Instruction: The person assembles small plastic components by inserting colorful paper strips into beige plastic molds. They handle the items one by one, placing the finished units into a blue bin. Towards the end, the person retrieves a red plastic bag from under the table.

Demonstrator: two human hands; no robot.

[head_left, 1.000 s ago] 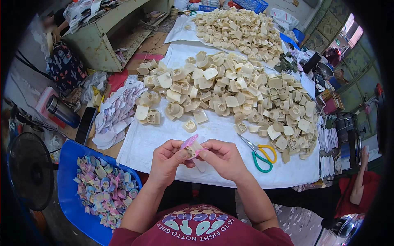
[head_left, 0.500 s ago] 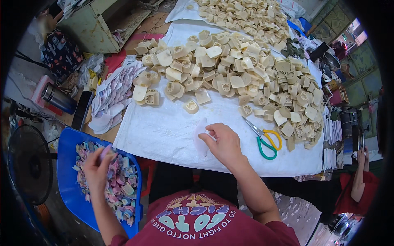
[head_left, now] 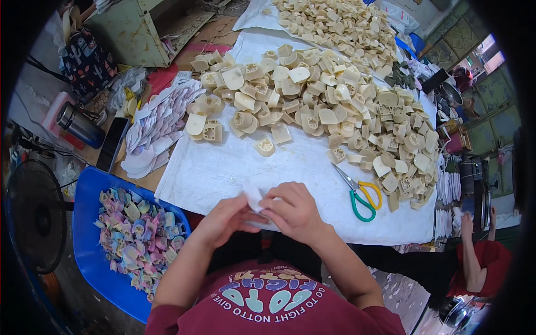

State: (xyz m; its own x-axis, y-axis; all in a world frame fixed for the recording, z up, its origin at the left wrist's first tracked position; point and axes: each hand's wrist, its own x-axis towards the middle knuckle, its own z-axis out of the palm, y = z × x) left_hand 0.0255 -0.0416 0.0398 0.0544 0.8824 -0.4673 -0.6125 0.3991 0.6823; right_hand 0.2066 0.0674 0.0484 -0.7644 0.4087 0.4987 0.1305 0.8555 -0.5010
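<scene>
My left hand (head_left: 223, 216) and my right hand (head_left: 297, 211) meet over the table's near edge. Between their fingertips is a thin pale piece (head_left: 253, 195), folded or curled upward; whether it is cloth or paper I cannot tell. Both hands are closed on it, the right pinching with thumb and fingers. Right of them, yellow-and-green-handled scissors (head_left: 356, 186) lie on the white sheet (head_left: 206, 173). Beyond the hands spreads a heap of beige moulded blocks (head_left: 335, 111), with a single block (head_left: 264, 146) lying apart at its near side.
At left, a blue bin (head_left: 84, 229) holds multicoloured wrapped pieces (head_left: 139, 223). Behind it lie a stack of pale cut-outs (head_left: 159, 123), a phone (head_left: 112, 142) and a dark flask (head_left: 80, 124). A fan (head_left: 36, 215) stands far left. Another person (head_left: 480, 262) works at right.
My left hand has come from over the blue bin, where it held a pinkish piece, to meet my right. The pale piece has been lifted off the sheet and brought nearer.
</scene>
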